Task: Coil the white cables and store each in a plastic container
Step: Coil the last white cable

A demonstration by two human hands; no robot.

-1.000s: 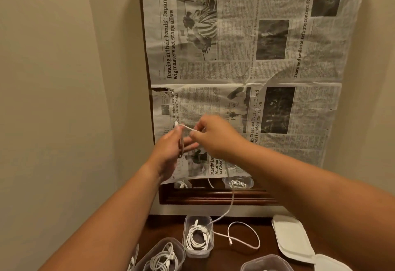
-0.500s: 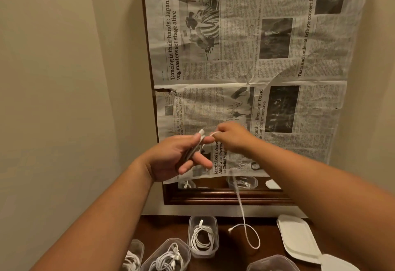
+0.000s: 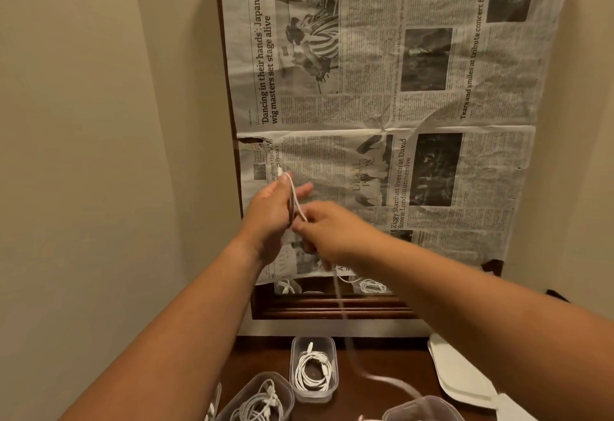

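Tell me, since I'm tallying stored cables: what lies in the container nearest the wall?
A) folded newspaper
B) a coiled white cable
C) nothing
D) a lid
B: a white cable lies coiled inside the clear container, which has no lid on it.

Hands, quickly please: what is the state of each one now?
Left hand: holds the white cable, with the thumb pinning its end.
Right hand: pinches the same cable; the rest hangs down, blurred.

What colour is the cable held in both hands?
White; the cable shows best in the head view.
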